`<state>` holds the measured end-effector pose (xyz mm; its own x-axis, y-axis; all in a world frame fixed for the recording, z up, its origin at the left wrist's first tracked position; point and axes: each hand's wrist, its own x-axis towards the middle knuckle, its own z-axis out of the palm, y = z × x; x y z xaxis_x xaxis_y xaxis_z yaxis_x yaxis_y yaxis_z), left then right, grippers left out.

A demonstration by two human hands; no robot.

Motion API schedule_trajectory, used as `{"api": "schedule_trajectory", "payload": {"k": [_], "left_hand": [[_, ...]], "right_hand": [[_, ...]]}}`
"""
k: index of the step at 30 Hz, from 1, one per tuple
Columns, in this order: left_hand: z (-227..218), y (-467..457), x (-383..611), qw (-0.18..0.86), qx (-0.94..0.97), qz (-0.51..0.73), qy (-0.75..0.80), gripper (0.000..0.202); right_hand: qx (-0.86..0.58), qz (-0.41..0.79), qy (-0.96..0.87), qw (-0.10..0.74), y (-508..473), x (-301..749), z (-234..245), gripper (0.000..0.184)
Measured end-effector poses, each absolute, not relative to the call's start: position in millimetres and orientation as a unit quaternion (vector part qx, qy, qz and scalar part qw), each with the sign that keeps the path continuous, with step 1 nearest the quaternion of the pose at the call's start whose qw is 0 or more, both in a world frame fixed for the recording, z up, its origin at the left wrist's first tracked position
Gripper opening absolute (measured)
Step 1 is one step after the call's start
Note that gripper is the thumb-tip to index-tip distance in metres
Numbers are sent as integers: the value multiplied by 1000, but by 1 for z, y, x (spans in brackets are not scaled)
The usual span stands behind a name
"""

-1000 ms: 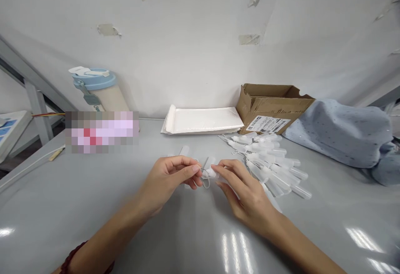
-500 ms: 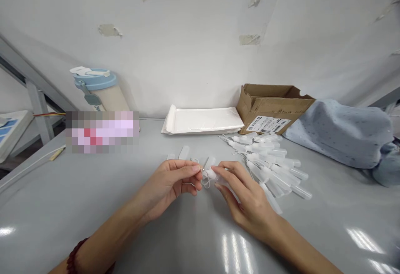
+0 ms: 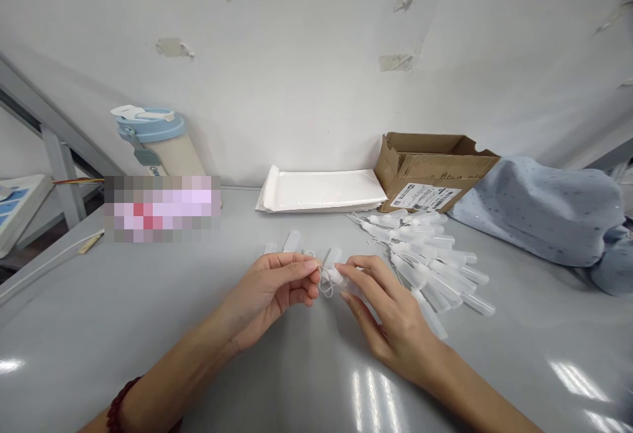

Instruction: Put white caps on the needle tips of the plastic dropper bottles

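Note:
My left hand [image 3: 270,291] is closed in a pinch on a thin wire loop [image 3: 324,284] at the middle of the grey table [image 3: 123,327]. My right hand [image 3: 388,311] pinches a small clear plastic tube [image 3: 341,277] by its end, right beside the left fingertips. The loop hangs between the two hands. A few loose tubes [image 3: 291,242] lie just behind my hands. A pile of several more clear tubes [image 3: 435,261] with thin strings lies to the right of my right hand.
A stack of white padded envelopes [image 3: 321,190] lies by the wall. An open cardboard box [image 3: 430,169] stands to its right, beside a blue-grey cloth bundle [image 3: 544,209]. A cup with a blue lid [image 3: 153,140] stands at the back left.
Both hands stay nearly in place, with small finger movements on the loop and tube. The view has shifted very slightly.

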<state>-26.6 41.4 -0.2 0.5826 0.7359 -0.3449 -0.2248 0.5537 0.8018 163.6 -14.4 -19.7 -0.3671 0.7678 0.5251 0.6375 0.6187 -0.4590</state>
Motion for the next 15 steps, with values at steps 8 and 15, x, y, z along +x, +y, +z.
{"api": "schedule_trajectory", "payload": {"k": [8,15], "left_hand": [[-2,40,-27,795,381,307,360,17],[2,34,-23,691,486,338,415,19]], "right_hand": [[-445,79,-821,350,-15,164,-20,35],[-436,73,-827,348,-15,165,-20,37]]}}
